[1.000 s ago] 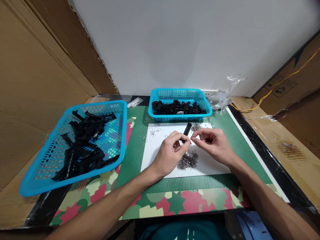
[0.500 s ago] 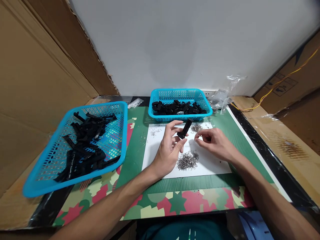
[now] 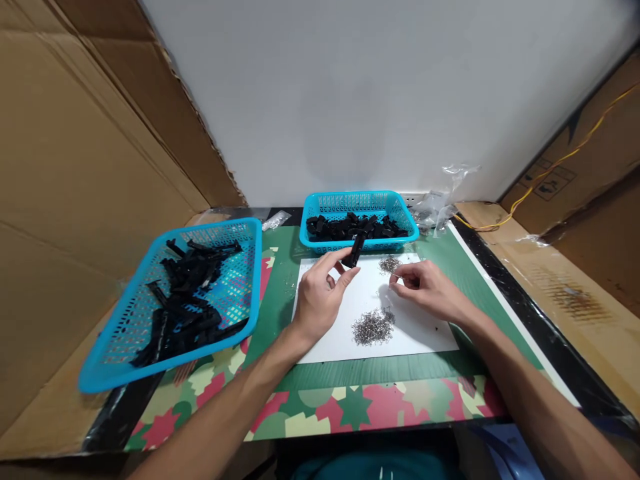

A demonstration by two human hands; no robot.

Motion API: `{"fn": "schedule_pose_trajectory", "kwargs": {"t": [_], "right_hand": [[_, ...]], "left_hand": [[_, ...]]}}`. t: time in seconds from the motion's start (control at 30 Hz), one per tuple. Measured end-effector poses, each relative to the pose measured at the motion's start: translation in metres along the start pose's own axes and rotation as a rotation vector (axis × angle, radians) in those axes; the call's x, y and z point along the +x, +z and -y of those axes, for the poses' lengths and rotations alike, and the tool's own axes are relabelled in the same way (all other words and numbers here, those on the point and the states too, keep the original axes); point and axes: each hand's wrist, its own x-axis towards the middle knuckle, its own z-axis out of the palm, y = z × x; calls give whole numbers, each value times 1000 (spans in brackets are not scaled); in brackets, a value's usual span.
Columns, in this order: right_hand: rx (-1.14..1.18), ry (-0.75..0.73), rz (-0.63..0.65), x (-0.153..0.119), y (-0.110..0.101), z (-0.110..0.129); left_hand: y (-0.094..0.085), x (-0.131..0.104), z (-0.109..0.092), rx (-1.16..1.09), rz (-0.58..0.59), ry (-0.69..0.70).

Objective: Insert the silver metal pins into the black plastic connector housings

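My left hand [image 3: 320, 287] pinches a long black plastic part [image 3: 355, 251] between thumb and fingers, holding it tilted above the white sheet [image 3: 330, 347]. To its right, my right hand [image 3: 420, 287] is closed in a pinch. A thin metal wire piece [image 3: 393, 274] shows at its fingertips, too small to make out fully. Below and between the hands lies a large pile of small bent metal wire pieces [image 3: 373, 328]. A smaller pile of the same pieces [image 3: 389, 265] is just beyond the right fingertips.
A blue basket [image 3: 257, 267] of long black parts stands at the left. Another blue basket [image 3: 360, 195] with black parts sits at the back by the wall. Clear plastic bags [image 3: 433, 210] and a yellow wire [image 3: 515, 207] lie at the back right. Cardboard [image 3: 75, 133] walls the left side.
My left hand has moved left, away from the right hand, with the black part still in its grip. The right hand stays pinched in nearly the same place. The view has shifted slightly.
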Motion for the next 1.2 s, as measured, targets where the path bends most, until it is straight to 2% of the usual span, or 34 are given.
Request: {"fn": "schedule_pose_trajectory", "kwargs": {"t": [0.1,0.2,0.3,0.5,0.63,0.73,0.9,1.03,1.1,1.2], "right_hand": [[46,-40,-13,1,2,-4],[71,-84,-22,3,7,-6],[68,-126,-12,4,10,-7],[42,-160,-49,1,15,-11],[32,-170,-39,2,17,-16],[35,-156,-39,2,17,-16],[31,-142,-49,2,15,-14],[32,-143,-32,0,13,-15],[25,-143,-33,0,13,-16],[11,-152,-46,-1,12,-15]], "left_hand": [[-15,16,0,270,-44,117],[-28,38,-4,511,17,94],[-34,60,-10,671,64,30],[-24,103,-19,833,111,-59],[-17,131,-12,868,221,-132],[-16,144,-3,878,307,-167],[-19,142,4,867,398,-148],[-29,123,2,877,370,-113],[-44,114,0,906,335,-130],[-82,103,1,993,287,-229]]}}
